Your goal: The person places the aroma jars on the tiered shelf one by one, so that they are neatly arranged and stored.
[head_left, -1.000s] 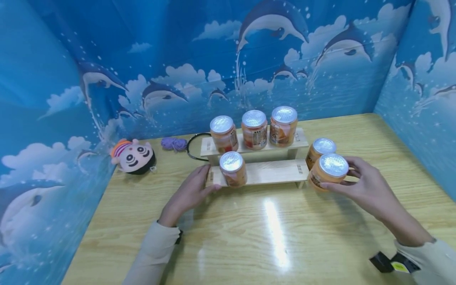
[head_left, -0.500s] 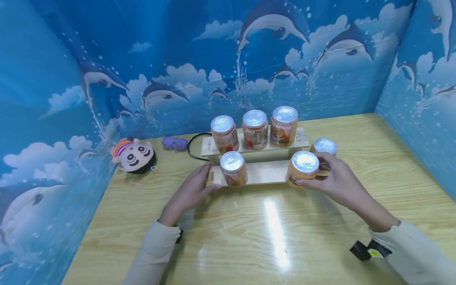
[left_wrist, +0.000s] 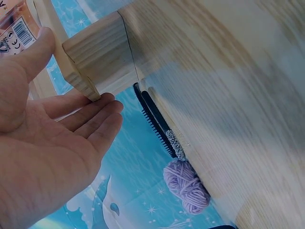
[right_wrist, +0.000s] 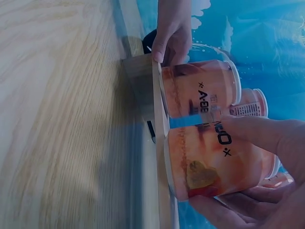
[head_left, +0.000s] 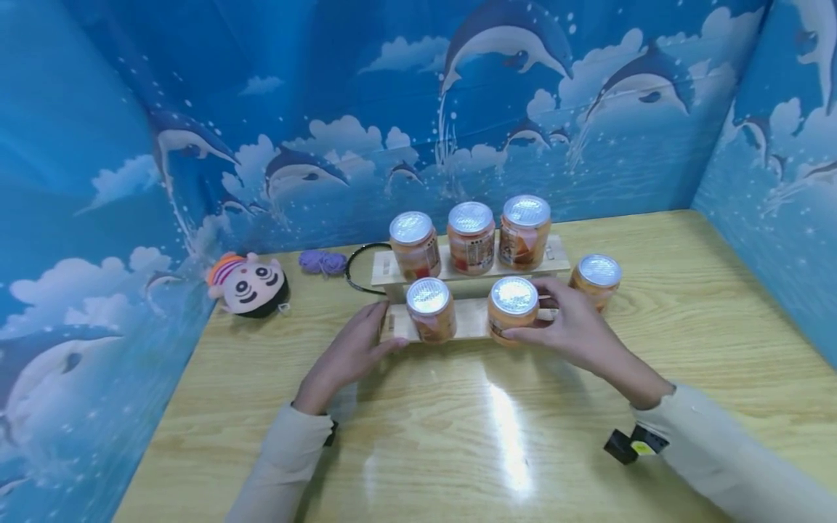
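My right hand point(head_left: 575, 327) grips an orange-labelled can point(head_left: 511, 314) with a silver lid, its base against the lower step of a two-step wooden rack point(head_left: 471, 319). In the right wrist view, thumb and fingers lie on opposite sides of this can point(right_wrist: 205, 160). To its left on the same step stands a similar can point(head_left: 433, 312). My left hand point(head_left: 349, 349) holds the left end of the step; the left wrist view has the thumb above the board point(left_wrist: 71, 71) and the fingers beneath. Three more cans point(head_left: 471, 240) stand along the upper step.
Another can point(head_left: 595, 280) stands on the table right of the rack. Behind the rack's left end lie a black headband point(head_left: 356, 272) and purple yarn point(head_left: 322, 261). A plush toy head point(head_left: 251, 287) sits at the far left. Dolphin-printed curtains point(head_left: 418, 109) wall the table.
My right hand has carried its can leftward, from the table beside the rack's right end to the lower step. The left hand has stayed at the rack's left end.
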A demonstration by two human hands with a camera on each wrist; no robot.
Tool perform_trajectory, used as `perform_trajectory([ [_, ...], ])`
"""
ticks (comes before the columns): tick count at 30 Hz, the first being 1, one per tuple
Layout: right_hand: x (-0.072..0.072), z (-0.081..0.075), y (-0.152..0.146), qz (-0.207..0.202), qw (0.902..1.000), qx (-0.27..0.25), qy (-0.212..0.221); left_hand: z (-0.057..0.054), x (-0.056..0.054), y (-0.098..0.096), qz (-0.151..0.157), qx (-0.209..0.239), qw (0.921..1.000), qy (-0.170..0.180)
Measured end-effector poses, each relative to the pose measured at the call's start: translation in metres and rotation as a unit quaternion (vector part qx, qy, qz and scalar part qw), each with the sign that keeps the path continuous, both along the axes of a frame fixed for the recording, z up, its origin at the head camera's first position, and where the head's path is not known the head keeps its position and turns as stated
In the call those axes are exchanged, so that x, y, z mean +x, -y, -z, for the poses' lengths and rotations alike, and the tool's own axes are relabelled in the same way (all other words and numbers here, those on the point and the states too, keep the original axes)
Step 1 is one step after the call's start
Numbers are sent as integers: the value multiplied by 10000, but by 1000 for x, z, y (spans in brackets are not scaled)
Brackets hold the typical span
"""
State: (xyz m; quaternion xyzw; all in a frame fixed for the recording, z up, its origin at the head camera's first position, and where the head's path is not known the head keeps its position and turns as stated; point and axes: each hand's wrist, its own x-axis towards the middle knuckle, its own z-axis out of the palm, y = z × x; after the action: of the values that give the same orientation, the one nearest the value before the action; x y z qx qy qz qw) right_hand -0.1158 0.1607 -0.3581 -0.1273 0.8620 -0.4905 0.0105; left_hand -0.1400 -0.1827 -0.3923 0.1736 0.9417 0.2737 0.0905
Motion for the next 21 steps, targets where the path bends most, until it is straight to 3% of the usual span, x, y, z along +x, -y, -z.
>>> perform_trajectory([
  [21,-10,5,28,20,9991,-339,262,-1,1,-1,-39,-31,10000,0],
])
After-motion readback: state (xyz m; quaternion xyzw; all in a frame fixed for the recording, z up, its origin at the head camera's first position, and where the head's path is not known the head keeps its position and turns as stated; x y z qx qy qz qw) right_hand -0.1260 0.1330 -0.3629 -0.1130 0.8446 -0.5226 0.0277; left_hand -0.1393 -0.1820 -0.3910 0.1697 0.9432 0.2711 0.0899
